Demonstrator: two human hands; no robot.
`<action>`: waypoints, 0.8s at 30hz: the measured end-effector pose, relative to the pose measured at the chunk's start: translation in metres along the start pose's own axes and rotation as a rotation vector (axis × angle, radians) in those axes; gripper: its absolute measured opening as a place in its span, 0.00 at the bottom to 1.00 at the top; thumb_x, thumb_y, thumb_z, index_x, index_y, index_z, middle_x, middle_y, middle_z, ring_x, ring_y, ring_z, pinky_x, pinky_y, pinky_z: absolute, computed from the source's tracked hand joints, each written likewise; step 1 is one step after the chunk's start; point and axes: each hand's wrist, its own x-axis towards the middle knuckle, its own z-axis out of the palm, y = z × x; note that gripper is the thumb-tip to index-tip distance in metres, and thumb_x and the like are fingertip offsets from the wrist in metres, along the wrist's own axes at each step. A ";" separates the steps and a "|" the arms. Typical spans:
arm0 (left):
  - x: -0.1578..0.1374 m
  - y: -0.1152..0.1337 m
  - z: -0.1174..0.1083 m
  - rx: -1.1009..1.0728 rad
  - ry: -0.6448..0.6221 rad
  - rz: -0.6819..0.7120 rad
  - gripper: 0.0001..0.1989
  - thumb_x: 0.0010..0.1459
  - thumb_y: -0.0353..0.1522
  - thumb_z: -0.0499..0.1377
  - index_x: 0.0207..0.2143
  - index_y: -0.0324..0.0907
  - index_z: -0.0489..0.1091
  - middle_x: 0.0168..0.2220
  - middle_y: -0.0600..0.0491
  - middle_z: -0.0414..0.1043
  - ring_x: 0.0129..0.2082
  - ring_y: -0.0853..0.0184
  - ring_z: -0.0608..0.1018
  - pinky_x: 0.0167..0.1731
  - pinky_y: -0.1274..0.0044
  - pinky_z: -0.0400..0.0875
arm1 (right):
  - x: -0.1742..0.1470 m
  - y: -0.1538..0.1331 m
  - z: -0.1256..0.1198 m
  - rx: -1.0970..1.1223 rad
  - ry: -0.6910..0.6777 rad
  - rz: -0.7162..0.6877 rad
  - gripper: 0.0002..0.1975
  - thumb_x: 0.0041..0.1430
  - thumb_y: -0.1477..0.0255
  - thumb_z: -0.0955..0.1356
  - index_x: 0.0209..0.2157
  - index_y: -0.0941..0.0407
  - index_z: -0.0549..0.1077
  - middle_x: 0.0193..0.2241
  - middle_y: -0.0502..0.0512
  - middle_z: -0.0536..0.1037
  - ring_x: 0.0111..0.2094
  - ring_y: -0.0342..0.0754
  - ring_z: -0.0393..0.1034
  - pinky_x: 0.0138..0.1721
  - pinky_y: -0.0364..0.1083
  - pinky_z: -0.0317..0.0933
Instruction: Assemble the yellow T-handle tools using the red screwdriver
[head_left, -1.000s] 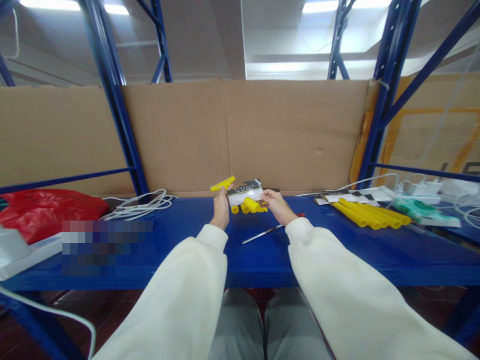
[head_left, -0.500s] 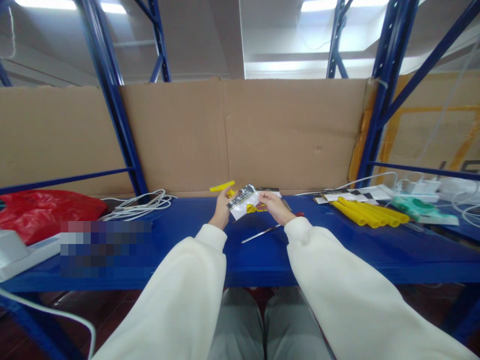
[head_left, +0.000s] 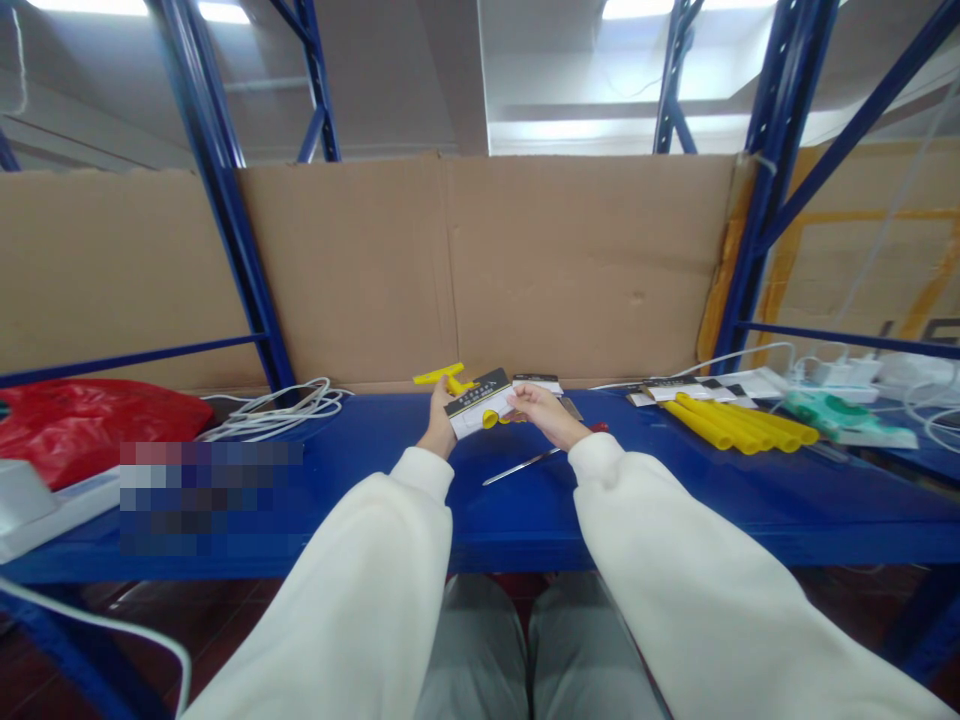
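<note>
My left hand (head_left: 441, 415) is closed around a yellow T-shaped plastic tool (head_left: 439, 376), whose crossbar sticks up past the fingers. A black-and-white printed card (head_left: 480, 402) lies against this tool, and a round yellow end shows at the card's lower front. Whether the tool passes through the card I cannot tell. The fingers of my right hand (head_left: 544, 408) pinch the card's right edge. Below that hand a screwdriver (head_left: 521, 467) rests on the blue table, its red handle partly hidden by my wrist.
Several yellow tubes (head_left: 731, 425) lie at the right, with more printed cards (head_left: 675, 388) behind them. A green-and-white packet (head_left: 847, 420) sits farther right. At the left are coiled white cable (head_left: 281, 410), a red plastic bag (head_left: 105, 420) and a power strip (head_left: 64, 515). Cardboard (head_left: 525, 270) stands behind.
The card has tilted so that its printed face shows more plainly, and it has shifted slightly left and down. The yellow tool's crossbar has moved a little left. Both hands keep their hold.
</note>
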 end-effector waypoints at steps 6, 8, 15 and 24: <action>-0.008 0.004 0.008 -0.098 0.143 -0.034 0.21 0.66 0.43 0.44 0.44 0.37 0.68 0.23 0.49 0.74 0.28 0.57 0.80 0.32 0.68 0.78 | 0.002 0.002 0.000 -0.006 -0.009 -0.024 0.13 0.49 0.68 0.75 0.25 0.55 0.68 0.23 0.47 0.77 0.24 0.40 0.70 0.32 0.41 0.65; -0.009 0.004 0.008 -0.130 0.124 -0.064 0.22 0.66 0.44 0.45 0.46 0.36 0.68 0.25 0.47 0.75 0.29 0.55 0.81 0.33 0.66 0.78 | 0.004 0.003 -0.001 -0.008 -0.012 -0.030 0.14 0.48 0.67 0.76 0.25 0.55 0.67 0.23 0.47 0.77 0.24 0.40 0.70 0.32 0.41 0.66; -0.007 0.003 0.008 -0.270 0.077 -0.147 0.24 0.66 0.43 0.44 0.50 0.32 0.67 0.30 0.43 0.77 0.28 0.55 0.81 0.28 0.66 0.77 | 0.007 0.008 -0.004 0.000 -0.025 -0.059 0.15 0.46 0.65 0.76 0.24 0.55 0.68 0.23 0.47 0.77 0.24 0.40 0.69 0.31 0.41 0.65; -0.012 0.004 0.007 -0.217 0.116 -0.080 0.22 0.65 0.38 0.45 0.49 0.33 0.69 0.32 0.43 0.78 0.31 0.53 0.81 0.34 0.62 0.78 | 0.004 0.007 -0.004 0.061 -0.057 -0.065 0.17 0.44 0.62 0.77 0.28 0.55 0.70 0.25 0.47 0.78 0.25 0.40 0.69 0.31 0.41 0.64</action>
